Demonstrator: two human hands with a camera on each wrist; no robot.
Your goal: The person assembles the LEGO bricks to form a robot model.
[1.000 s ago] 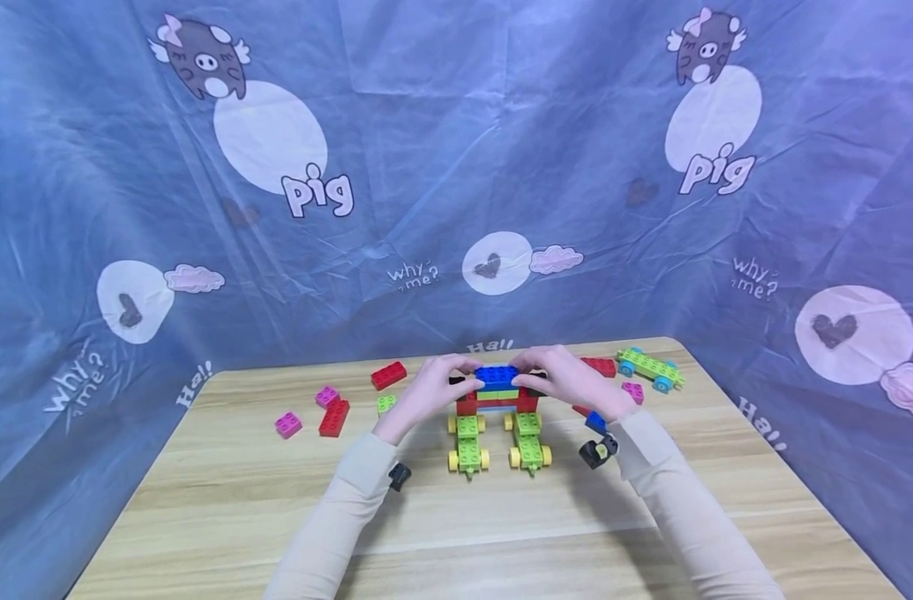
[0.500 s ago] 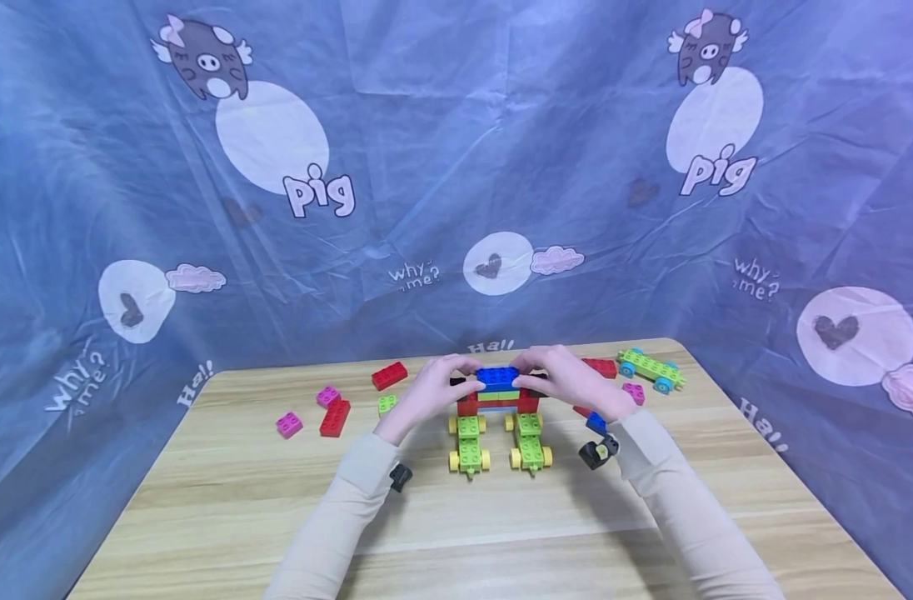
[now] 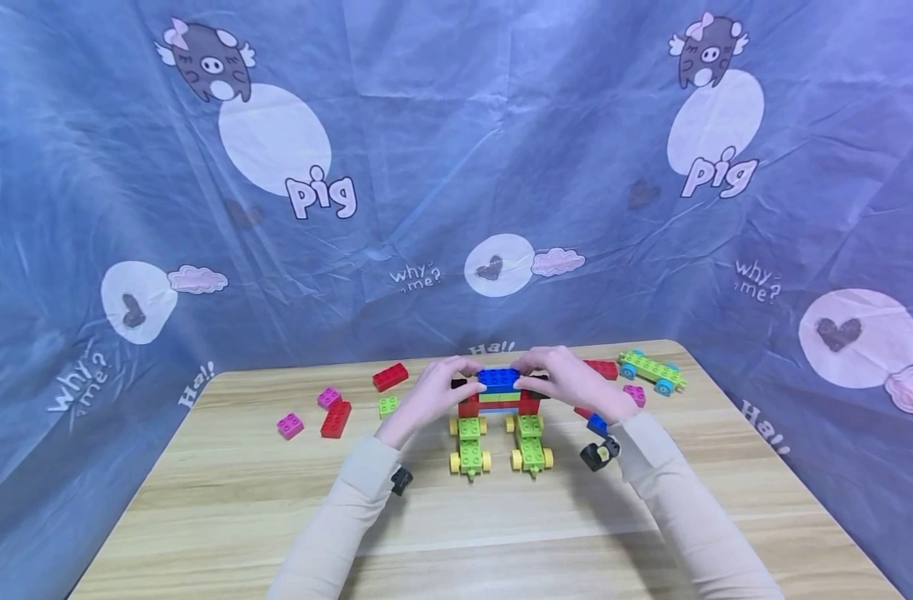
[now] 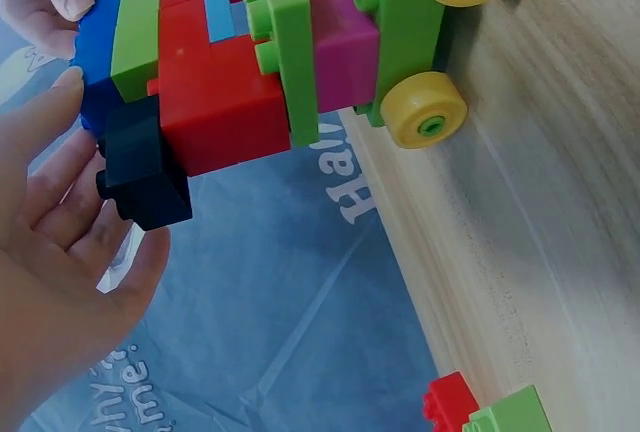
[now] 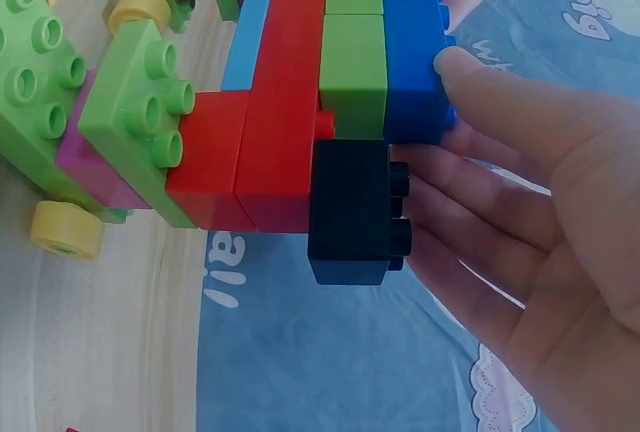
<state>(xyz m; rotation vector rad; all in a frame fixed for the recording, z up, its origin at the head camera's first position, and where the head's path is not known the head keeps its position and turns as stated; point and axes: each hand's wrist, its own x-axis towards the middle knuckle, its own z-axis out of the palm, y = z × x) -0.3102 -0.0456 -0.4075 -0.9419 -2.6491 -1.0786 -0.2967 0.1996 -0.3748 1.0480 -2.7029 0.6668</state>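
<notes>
A blue brick [image 3: 498, 380] forms the top layer of a tall toy-brick build. My left hand [image 3: 436, 393] pinches its left end, with the thumb in front and fingers behind. At the right end my right hand [image 3: 572, 382] holds it the same way. Under the blue brick are light green bricks [image 5: 354, 72], flanked by black bricks [image 5: 350, 212] at both sides. Below come red bricks [image 4: 225, 92] and a light-blue piece [image 5: 250, 32]. Two green wheeled bases [image 3: 470, 454] with yellow wheels carry the build. Pink bricks [image 4: 343, 44] show between the green layers.
Pink bricks [image 3: 290, 426] and red bricks [image 3: 336, 419] lie to the left, with a small green brick [image 3: 388, 406] near my left wrist. At the right are a green car base [image 3: 653, 370] with blue wheels, a red brick [image 3: 602, 368] and a dark blue brick [image 3: 597, 424].
</notes>
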